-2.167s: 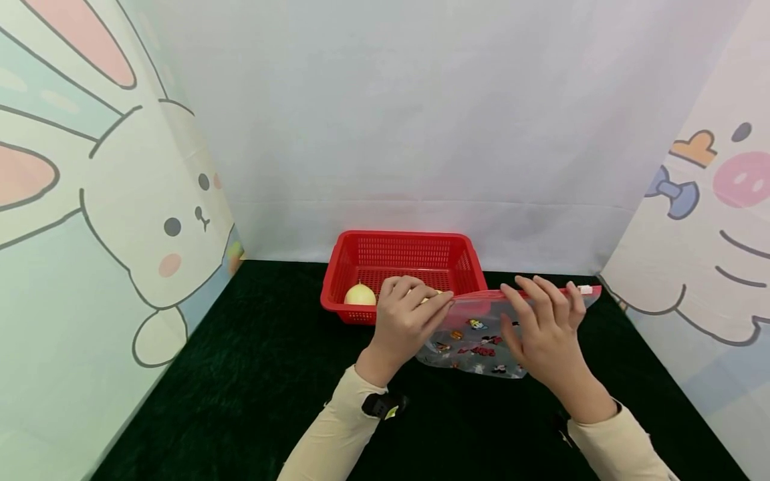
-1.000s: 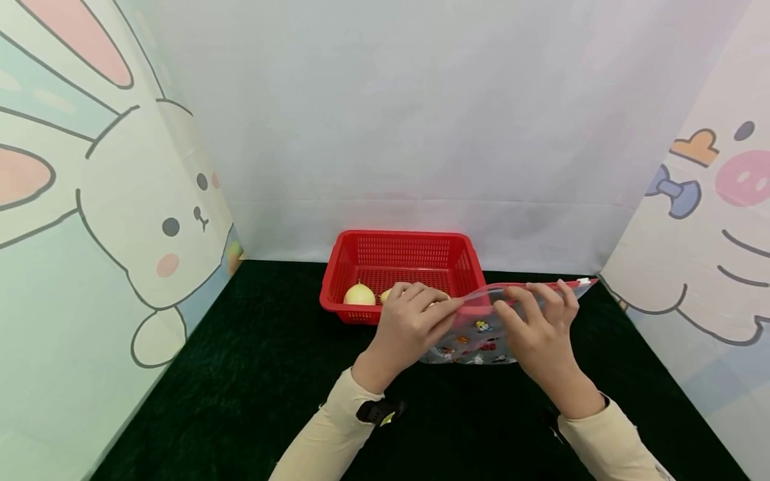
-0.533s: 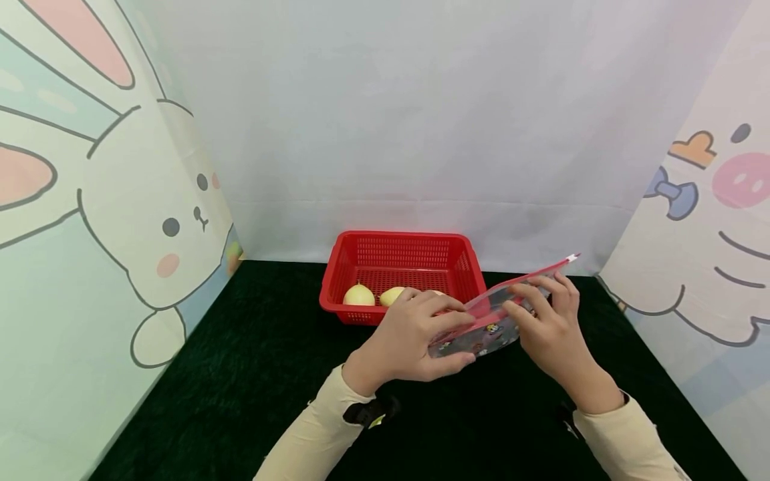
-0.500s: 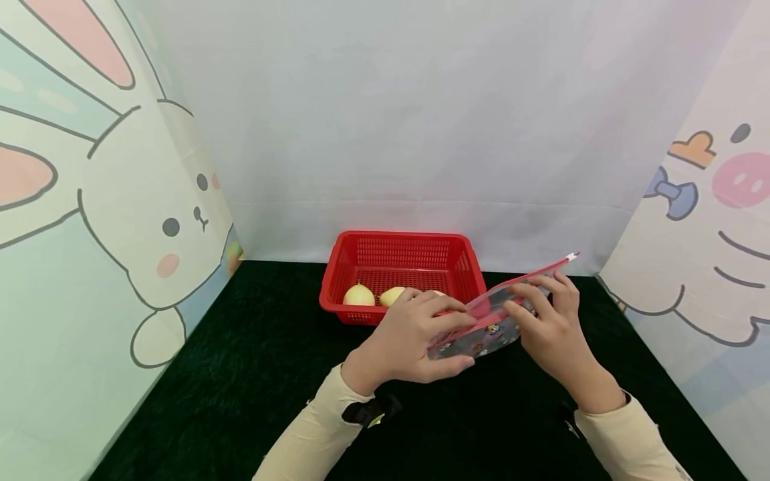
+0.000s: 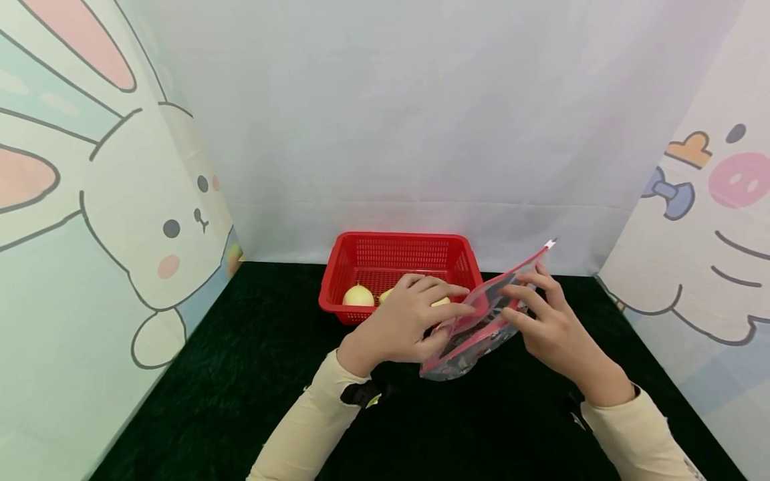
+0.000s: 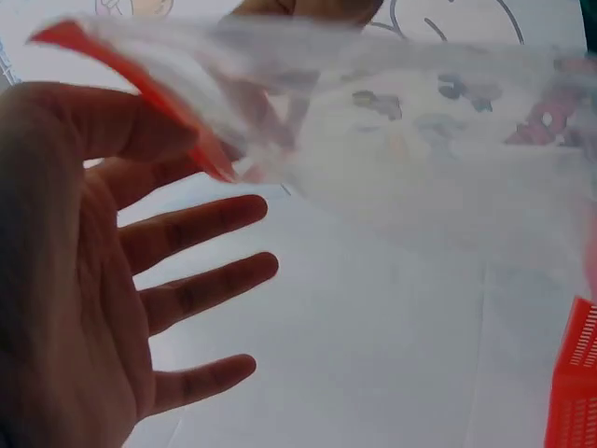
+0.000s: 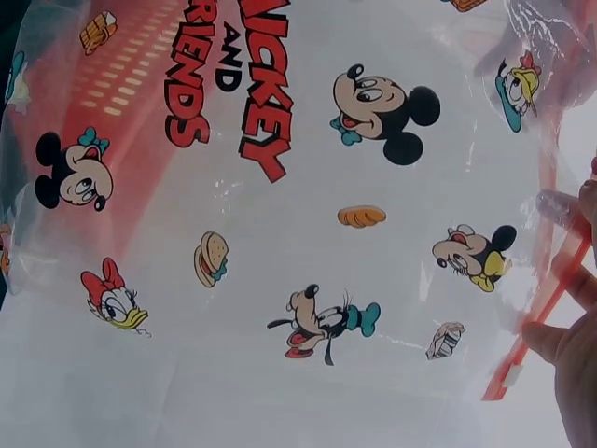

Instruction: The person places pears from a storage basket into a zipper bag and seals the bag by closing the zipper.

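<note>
Between my hands is a clear zip bag (image 5: pixel 452 366) with cartoon prints and a red zip strip (image 7: pixel 536 327). Its mouth gapes and its slider (image 5: pixel 550 244) sits at the upper right end. My left hand (image 5: pixel 394 327) pinches the near-left edge of the mouth between thumb and index finger; in the left wrist view its other fingers spread apart. On the opposite side, my right hand (image 5: pixel 556 331) holds the red-edged rim, thumb on the strip in the right wrist view. No fruit shows inside the bag.
Behind the hands stands a red plastic basket (image 5: pixel 409 252). A round pale yellow fruit (image 5: pixel 358 296) with a stem lies in it, beside other pale fruit (image 5: pixel 385 294) partly hidden by the left hand. Dark green cloth (image 5: pixel 259 347) covers the table; a white backdrop (image 5: pixel 421 120) rises behind.
The bag's mouth has been drawn apart from nearly flat to gaping. Its slider end has swung up and left. My left hand has shifted its hold along the near-left edge.
</note>
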`<state>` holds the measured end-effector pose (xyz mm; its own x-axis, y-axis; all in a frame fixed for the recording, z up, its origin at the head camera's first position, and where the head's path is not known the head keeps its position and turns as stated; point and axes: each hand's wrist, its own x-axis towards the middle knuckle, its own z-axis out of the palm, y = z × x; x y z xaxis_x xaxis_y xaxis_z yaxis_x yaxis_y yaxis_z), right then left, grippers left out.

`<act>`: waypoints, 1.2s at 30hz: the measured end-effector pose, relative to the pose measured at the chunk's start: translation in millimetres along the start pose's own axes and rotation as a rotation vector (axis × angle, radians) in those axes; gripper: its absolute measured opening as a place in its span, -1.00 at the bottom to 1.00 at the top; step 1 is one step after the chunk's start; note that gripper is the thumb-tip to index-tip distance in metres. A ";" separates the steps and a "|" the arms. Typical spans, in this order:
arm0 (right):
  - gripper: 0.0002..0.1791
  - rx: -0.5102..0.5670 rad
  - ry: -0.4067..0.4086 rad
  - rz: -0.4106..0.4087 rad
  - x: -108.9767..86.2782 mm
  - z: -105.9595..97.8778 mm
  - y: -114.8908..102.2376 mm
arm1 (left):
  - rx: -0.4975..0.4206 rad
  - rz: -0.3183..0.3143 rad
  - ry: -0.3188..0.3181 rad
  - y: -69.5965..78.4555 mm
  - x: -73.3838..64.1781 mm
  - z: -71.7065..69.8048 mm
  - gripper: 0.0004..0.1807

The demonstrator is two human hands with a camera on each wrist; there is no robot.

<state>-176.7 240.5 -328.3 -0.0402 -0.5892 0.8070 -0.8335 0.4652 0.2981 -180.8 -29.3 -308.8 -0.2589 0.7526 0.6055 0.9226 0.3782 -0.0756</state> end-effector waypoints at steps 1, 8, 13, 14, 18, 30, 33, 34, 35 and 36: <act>-0.69 0.004 -0.010 -0.008 0.5 -0.6 -0.1 | 0.007 0.011 -0.001 -1.5 0.1 0.0 -0.63; -0.67 0.040 -0.056 -0.028 2.6 -4.7 -0.7 | -0.006 0.033 -0.016 -9.9 -2.0 4.1 -0.71; -0.66 0.066 -0.061 -0.038 5.9 -6.2 -2.7 | 0.002 0.036 -0.037 -12.5 -2.8 3.6 -0.72; -0.66 0.070 -0.057 -0.044 7.1 -6.3 -3.2 | 0.004 0.035 -0.038 -12.9 -3.0 3.1 -0.72; -0.65 0.076 -0.034 -0.066 12.0 -6.7 -5.5 | 0.037 0.035 -0.030 -14.9 -4.6 -0.1 -0.72; -0.58 0.063 0.011 -0.054 19.1 -14.8 -9.0 | 0.056 -0.004 0.024 -25.4 -17.5 -10.3 -0.76; -0.56 0.045 -0.005 -0.034 17.1 -17.5 -7.6 | 0.051 -0.028 0.018 -28.1 -23.0 -12.4 -0.82; -0.56 0.037 -0.005 -0.029 16.3 -18.1 -7.0 | 0.052 -0.037 0.017 -29.0 -24.8 -13.1 -0.83; -0.56 0.029 -0.002 -0.026 15.6 -18.6 -6.4 | 0.055 -0.044 0.016 -29.7 -26.4 -13.9 -0.84; -0.56 0.022 0.002 -0.022 15.1 -19.0 -5.8 | 0.062 -0.049 0.016 -30.6 -27.9 -14.6 -0.83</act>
<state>-162.0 241.4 -308.2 -0.0200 -0.5977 0.8014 -0.8459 0.4374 0.3051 -197.6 -69.7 -311.9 -0.2983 0.7234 0.6226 0.8893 0.4476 -0.0940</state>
